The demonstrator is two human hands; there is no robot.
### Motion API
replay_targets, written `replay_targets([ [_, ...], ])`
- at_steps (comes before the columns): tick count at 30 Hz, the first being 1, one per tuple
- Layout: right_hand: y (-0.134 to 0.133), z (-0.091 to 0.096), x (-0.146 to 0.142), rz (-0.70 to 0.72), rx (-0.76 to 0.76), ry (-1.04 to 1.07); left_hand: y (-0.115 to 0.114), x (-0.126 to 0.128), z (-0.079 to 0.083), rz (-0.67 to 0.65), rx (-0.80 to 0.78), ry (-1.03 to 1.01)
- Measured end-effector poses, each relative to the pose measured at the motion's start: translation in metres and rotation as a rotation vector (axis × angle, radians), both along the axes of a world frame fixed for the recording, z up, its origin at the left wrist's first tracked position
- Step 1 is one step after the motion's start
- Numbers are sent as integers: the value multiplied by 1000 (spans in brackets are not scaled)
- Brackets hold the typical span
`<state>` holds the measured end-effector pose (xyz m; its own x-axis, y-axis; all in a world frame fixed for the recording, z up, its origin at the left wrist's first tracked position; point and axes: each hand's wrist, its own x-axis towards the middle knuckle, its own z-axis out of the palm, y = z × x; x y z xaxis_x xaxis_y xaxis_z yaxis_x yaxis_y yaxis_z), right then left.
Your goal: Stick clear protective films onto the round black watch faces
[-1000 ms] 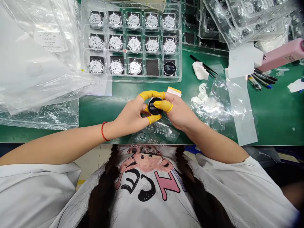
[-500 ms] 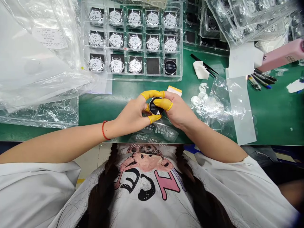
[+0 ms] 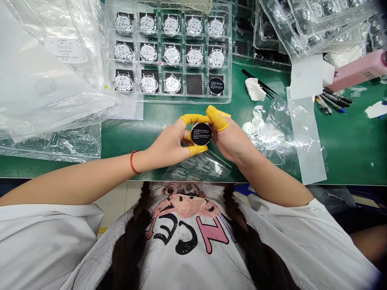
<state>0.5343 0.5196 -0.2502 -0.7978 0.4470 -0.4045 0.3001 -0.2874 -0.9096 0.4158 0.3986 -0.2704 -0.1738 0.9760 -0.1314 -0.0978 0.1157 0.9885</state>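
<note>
A round watch (image 3: 201, 134) with a black, white-printed disc on its upturned face is gripped by its rim in my left hand (image 3: 172, 141). The left thumb is below it and the index finger above, both in yellow finger cots. Against the watch's right side is my right hand (image 3: 228, 135). Its yellow-covered thumb is stretched upward, off the disc; the other right fingers are hidden behind the watch and hand. Under the hands, a clear sheet (image 3: 208, 169) of round printed stickers lies by the table edge.
A clear tray (image 3: 229, 80) ahead holds several watches back side up; one front-row pocket shows only black foam, and its right neighbour has a black disc. Plastic bags (image 3: 54, 100) cover the left. Peeled round films (image 3: 263, 129), pens (image 3: 332, 100) and a pink bottle (image 3: 359, 70) lie right.
My right thumb has lifted off the black disc and moved up, uncovering the printed text. The watch has turned slightly and shifted a little right in my left hand.
</note>
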Motion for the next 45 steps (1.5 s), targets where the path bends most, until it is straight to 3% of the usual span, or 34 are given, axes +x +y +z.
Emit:
replay_targets([
  [4,6,3,3,61,-18,24,1,-2,2,-19,-1,-88],
  [12,22,16,-2,92,172,58,3,-4,-1,24,-56,-141],
  [17,61,12,-42,-100,729,62,4,-13,-1,72,-56,-158],
  [22,88,-5,-77,103,1171,-183,1,-15,-3,35,-82,-110],
  [26,89,-6,-98,262,1407,-55,-2,-15,-2,19,-87,-98],
  [30,87,-20,-131,539,1445,-10,-3,-16,2,-3,-101,-111],
  [32,88,-24,-143,577,1462,-36,-3,-16,3,5,-106,-144],
  [34,88,-15,-142,562,1458,-64,-2,-16,3,26,-108,-188],
  [37,80,16,-114,463,1377,-34,-1,-16,1,64,-80,-266],
  [40,60,45,-64,332,1178,34,0,-17,-2,57,-14,-340],
  [42,46,50,-31,324,1053,79,1,-16,-3,25,26,-360],
  [45,31,40,3,333,942,97,0,-13,-5,-4,47,-300],
])
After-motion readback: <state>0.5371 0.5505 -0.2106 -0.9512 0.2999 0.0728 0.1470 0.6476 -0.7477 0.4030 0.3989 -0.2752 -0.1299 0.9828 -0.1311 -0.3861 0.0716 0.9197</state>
